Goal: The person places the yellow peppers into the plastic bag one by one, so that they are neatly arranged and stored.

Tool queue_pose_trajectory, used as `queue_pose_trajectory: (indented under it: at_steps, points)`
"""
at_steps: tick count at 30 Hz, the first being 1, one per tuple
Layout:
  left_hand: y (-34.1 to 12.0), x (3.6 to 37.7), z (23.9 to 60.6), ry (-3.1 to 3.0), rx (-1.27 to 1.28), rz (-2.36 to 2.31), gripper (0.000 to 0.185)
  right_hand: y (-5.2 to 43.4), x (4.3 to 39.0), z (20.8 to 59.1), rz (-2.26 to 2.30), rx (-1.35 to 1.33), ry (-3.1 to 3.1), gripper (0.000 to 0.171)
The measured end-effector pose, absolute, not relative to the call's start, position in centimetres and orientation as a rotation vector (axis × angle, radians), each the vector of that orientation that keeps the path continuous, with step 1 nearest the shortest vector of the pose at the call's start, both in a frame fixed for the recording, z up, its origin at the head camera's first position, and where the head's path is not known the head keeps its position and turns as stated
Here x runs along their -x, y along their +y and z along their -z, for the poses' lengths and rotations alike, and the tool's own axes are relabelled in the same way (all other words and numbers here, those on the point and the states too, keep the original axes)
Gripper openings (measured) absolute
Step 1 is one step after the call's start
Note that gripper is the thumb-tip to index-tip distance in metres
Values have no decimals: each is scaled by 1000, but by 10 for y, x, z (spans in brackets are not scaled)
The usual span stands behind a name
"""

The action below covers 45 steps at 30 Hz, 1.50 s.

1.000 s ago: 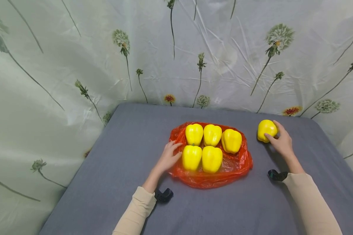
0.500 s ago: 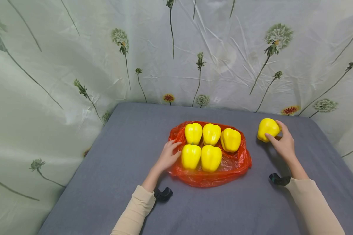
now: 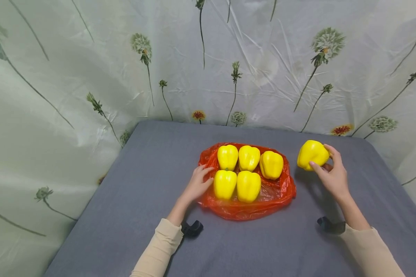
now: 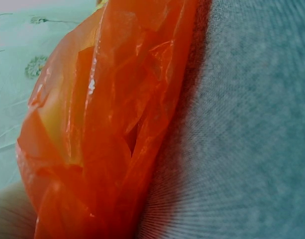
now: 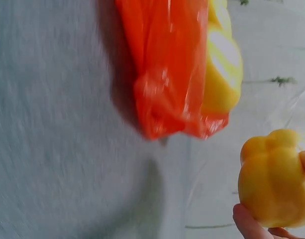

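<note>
In the head view, my right hand (image 3: 335, 177) pinches a yellow bell pepper (image 3: 312, 154) between thumb and fingers, raised over the table to the right of a red plastic bag (image 3: 277, 206). That same bell pepper (image 5: 271, 179) appears at lower right in the right wrist view, its lobed end showing. Several more yellow bell peppers (image 3: 248, 186) stand in two rows inside the bag, whose sides are rolled down. My left hand (image 3: 198, 184) rests at the bag's left rim, fingers and thumb spread apart. Red plastic (image 4: 117, 99) hides most of that hand in the left wrist view.
A grey cloth covers the table (image 3: 135, 173). Behind and to the left hangs a pale curtain (image 3: 180, 57) printed with dandelions. Black straps with camera mounts (image 3: 193, 229) sit at both wrists, low over the table.
The right hand has lifted the bell pepper off the table and shifted it slightly left, tilting it. My left hand and the bag have stayed in place.
</note>
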<state>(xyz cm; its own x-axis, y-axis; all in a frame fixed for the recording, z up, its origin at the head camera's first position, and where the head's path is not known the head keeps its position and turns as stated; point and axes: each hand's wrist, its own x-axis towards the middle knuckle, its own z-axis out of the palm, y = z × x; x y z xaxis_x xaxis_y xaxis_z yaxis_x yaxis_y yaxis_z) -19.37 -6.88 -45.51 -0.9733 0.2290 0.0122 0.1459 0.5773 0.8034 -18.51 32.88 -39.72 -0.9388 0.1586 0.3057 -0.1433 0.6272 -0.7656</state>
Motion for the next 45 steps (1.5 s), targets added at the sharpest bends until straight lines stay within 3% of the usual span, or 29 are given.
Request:
queue_pose_trajectory:
  at_steps: [32,45]
  points:
    - [-69,199,460,2739,-332,-1341,43,278,153,404,-1355,-312,-2455,70]
    - [-69,193,458,2717,-321,-1385,43,259,137,415,-1407,-255,-2512,72]
